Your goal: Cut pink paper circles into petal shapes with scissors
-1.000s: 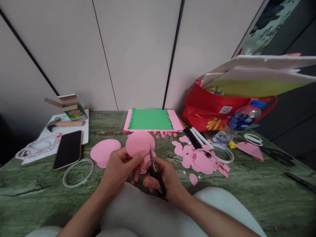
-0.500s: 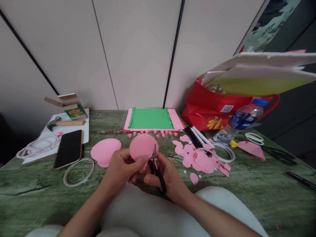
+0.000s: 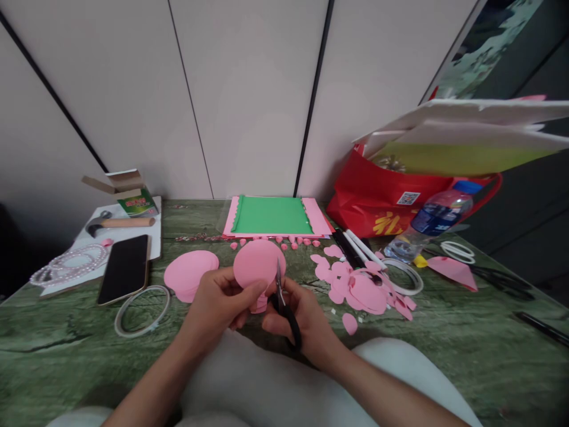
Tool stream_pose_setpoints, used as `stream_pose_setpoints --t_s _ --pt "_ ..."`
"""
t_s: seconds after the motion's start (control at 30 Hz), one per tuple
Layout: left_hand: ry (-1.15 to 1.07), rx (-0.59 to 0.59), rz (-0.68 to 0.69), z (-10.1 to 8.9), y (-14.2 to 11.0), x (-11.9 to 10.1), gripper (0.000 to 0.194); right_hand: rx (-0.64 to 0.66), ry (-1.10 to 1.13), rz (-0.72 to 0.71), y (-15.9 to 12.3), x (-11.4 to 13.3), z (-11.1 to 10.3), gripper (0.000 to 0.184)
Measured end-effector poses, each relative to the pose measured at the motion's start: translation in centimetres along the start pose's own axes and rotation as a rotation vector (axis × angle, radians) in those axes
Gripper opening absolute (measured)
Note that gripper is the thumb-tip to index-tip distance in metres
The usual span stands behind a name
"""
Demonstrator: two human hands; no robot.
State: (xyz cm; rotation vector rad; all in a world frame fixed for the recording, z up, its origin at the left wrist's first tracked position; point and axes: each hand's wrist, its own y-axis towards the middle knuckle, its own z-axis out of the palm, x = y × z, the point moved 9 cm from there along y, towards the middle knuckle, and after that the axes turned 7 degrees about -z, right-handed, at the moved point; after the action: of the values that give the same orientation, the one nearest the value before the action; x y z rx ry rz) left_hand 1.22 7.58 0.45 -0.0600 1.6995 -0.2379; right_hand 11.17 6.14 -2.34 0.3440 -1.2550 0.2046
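A round pink paper disc (image 3: 256, 264) is pinched in my left hand (image 3: 224, 299), thumb on the near face and the other fingers behind. My right hand (image 3: 304, 311) is closed around black-handled scissors (image 3: 291, 325). Their blades point up and away, lying against the disc's right edge. Below the disc a smaller pink paper piece (image 3: 259, 305) hangs near my left fingers; whether it is attached I cannot tell. A stack of pink paper ovals (image 3: 189, 273) lies left of my left hand. Pink paper scraps (image 3: 367, 290) are heaped to the right of my right hand.
At left lie a phone (image 3: 125, 268), a tape roll (image 3: 142, 311), bead strings (image 3: 69, 264) and a hammer (image 3: 120, 223). Green sheet (image 3: 273, 214) and small pink rolls (image 3: 292, 239) are at the back. At right stand a red bag (image 3: 355, 198) and a water bottle (image 3: 435, 219); another tape roll (image 3: 415, 279) lies near.
The scissors and my right hand have shifted very slightly down and right. More of the small pink piece under the disc shows. My left hand still holds the disc in nearly the same place.
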Motion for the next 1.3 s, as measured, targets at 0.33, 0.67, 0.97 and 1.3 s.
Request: stream_pose_setpoints --t_s 0.33,0.67,0.97,1.3 --pt "-0.024 -0.017 0.024 -0.4 0.2 0.0 0.021 -0.051 0.019 0.055 0.0 -0.4 -0.3 0.038" --pt "-0.083 -0.012 0.067 -0.5 0.1 -0.5 0.023 -0.055 -0.043 0.038 0.0 -0.1 -0.4 0.033" --pt "-0.131 -0.022 0.056 -0.2 0.0 -0.6 0.026 -0.012 -0.016 0.031 -0.1 -1.0 0.0 0.039" --pt "-0.036 0.003 0.011 0.2 0.1 -0.1 0.026 -0.034 -0.028 -0.064 0.1 0.2 -0.4 0.052"
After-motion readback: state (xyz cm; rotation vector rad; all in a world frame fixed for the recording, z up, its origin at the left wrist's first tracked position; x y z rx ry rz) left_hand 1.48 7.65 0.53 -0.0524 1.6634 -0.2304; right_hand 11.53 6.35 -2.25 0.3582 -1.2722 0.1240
